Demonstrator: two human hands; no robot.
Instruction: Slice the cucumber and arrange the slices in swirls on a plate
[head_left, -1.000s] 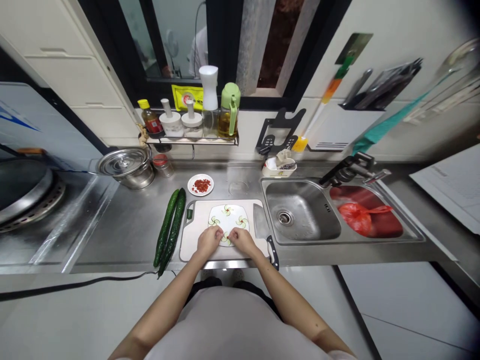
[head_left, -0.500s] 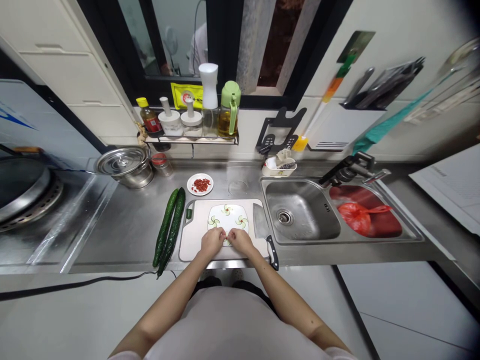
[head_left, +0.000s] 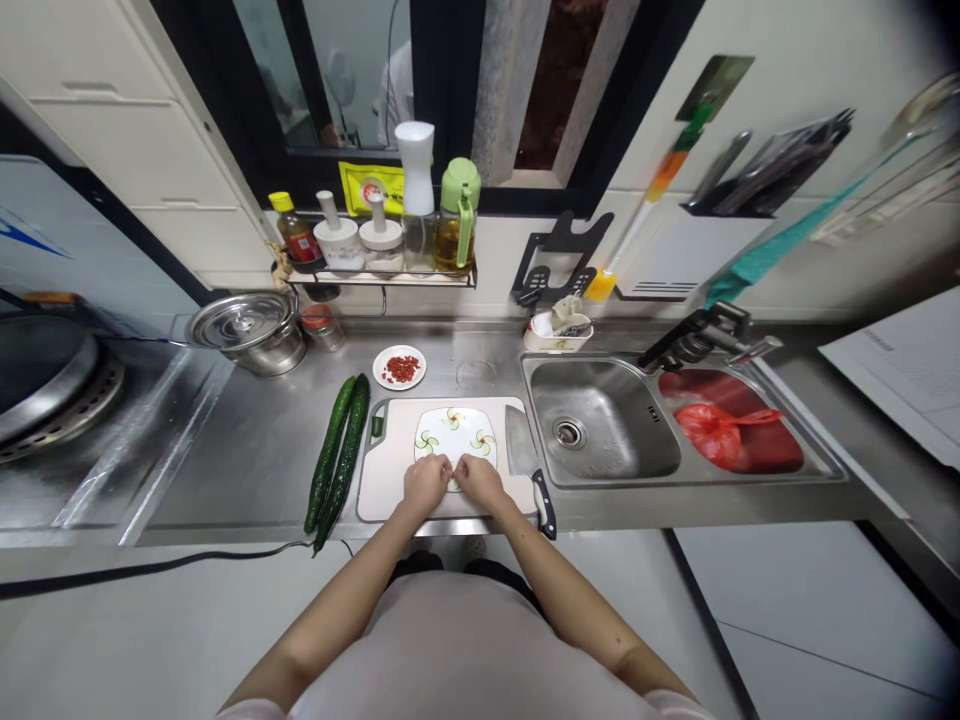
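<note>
"What's just changed?"

"The left hand and right hand have drawn closer over the near part of the plate. Their fingertips almost meet; whether they pinch anything, I can't tell. The work seems centred on the near pinwheel."

"Which way does the plate point?"

"It's squarish, with no clear long axis, lying on the cutting board, sides roughly following the board's."
</note>
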